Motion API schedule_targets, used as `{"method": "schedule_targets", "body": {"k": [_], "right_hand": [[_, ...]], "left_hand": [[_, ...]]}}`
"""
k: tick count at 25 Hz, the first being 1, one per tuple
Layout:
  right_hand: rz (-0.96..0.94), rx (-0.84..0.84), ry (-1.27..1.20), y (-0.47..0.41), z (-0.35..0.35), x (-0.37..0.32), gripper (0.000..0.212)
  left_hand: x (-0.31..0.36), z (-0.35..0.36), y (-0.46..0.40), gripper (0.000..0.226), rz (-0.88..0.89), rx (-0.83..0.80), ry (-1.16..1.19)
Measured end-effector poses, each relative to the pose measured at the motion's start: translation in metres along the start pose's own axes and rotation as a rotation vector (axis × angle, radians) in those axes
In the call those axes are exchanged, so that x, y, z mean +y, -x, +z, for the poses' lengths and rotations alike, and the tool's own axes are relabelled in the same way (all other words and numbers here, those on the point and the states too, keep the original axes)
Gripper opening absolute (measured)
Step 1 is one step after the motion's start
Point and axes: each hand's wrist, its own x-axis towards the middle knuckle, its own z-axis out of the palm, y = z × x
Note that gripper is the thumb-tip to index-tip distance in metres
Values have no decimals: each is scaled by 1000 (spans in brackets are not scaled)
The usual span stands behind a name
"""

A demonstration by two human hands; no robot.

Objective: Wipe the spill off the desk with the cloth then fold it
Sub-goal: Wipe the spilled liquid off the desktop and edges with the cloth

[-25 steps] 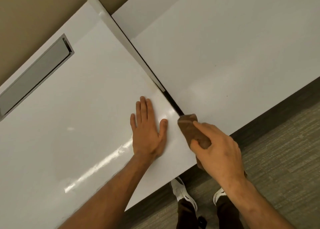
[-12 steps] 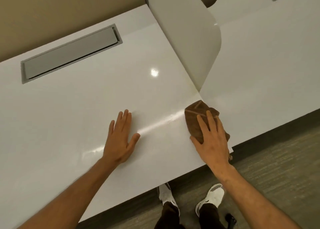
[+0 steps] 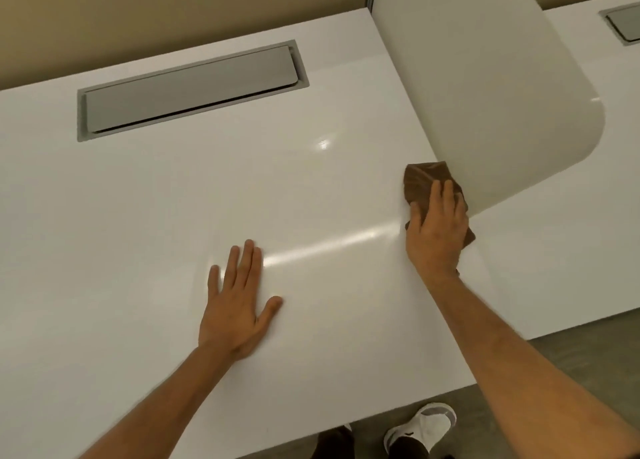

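Standing at the desk's near edge, the wearer is shown only by a white shoe (image 3: 420, 424) on the grey floor (image 3: 571, 361) and two bare forearms. The left hand (image 3: 239, 306) is laid flat on the desk (image 3: 138, 233), fingers spread open, nothing held. Further out and to the right, the right hand (image 3: 436, 230) is pressed palm-down on the brown cloth (image 3: 420, 181), fingers extended over it rather than curled round it. The cloth is bunched on the desk, tight against the foot of the white divider (image 3: 485, 94).

No spill can be made out on the glossy white top, only streaks of reflected light, so liquid could well be missed or merely smeared. With the cloth wadded, little of it meets the surface, and liquid could be pushed into the seam under the divider.

Beyond, a grey cable hatch (image 3: 190, 91) is set into the desk, before a beige wall (image 3: 173, 8). A second desk (image 3: 571, 216) lies past the divider.
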Motion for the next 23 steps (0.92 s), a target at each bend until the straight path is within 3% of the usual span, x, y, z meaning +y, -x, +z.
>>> {"method": "schedule_targets", "body": {"k": [6,10,15,17,20,23], "right_hand": [[-85,-51,24,-75,28,-79,58],[-422,-192,6,-63,48,-147,59],[-956,-356,-139,26,67,-203,56],[-1098,-486,-147,60,68,-201,53],[-1238,-521,-211,99,56,-161,40],[-1201,-470,-183,94,30,-83,56]], "left_hand": [[-4,6,-3,87,2,35,17],[-4,5,-2,92,6,76,99],[-4,2,1,100,-34,191,295],[-4,0,1,99,-74,251,372],[-5,-2,4,98,-93,283,400],[-3,1,4,97,-83,201,243]]}}
